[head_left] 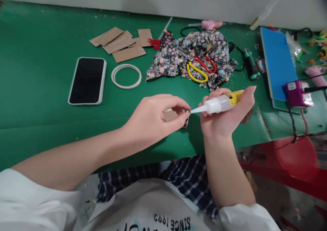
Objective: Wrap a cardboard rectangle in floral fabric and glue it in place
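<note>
White sleeves and a printed shirt fill the bottom of the frame, above them a checked cloth on the lap; both bare forearms rise from there to the middle of the picture. At centre the left hand (pixel 153 117) is closed in a pinch on a small cardboard piece (pixel 170 115) with a bit of flowered cloth at its edge; the right hand (pixel 224 113) is wrapped tight around a glue bottle (pixel 219 103), lying almost flat, its white nozzle pointing left. The nozzle tip is just beside the left fingertips (pixel 185 108) and seems to touch the edge of the piece; the hands are close, only the nozzle between them.

Risk, as a judgement: with the tip so near the pinching fingers, a hard squeeze could put glue on the skin or on the green table (pixel 38 88); a small piece held only at one edge could also turn.

Upper centre lie flowered fabric (pixel 204 45) with scissors (pixel 199 66) on it; upper left, cardboard pieces (pixel 120 44), a tape ring (pixel 126 76) and a phone (pixel 87 80).
</note>
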### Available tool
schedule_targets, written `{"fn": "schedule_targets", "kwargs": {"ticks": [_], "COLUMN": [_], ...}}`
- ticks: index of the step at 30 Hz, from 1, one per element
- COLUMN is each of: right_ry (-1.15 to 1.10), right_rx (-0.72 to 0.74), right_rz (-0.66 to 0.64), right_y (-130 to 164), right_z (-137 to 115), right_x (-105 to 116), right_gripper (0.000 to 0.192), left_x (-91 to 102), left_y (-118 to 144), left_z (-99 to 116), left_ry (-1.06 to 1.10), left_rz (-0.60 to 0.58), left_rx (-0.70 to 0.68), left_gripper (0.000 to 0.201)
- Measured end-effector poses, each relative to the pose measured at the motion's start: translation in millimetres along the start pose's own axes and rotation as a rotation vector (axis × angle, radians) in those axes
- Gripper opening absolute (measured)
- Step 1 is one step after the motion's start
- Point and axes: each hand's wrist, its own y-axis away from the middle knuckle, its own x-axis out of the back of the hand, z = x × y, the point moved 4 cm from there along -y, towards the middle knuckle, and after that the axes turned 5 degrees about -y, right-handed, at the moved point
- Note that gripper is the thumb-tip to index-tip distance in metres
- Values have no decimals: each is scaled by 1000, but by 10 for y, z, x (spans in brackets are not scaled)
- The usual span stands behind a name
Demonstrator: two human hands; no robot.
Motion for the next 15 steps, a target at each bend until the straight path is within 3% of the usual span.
{"fn": "schedule_targets", "kwargs": {"ticks": [7,15], "right_ry": [132,243], "right_rx": [265,367], "right_rz": [3,7], "right_y": [59,105], "right_z": [-56,-65], "right_x": [0,32], "right_gripper": [50,46], "left_x": [4,-16], "left_y": [19,10], "left_z": [16,-4], "left_ry": [-131,-133], "left_rz": [80,41], "left_rx": [-123,-52], "left_gripper": [12,13]}}
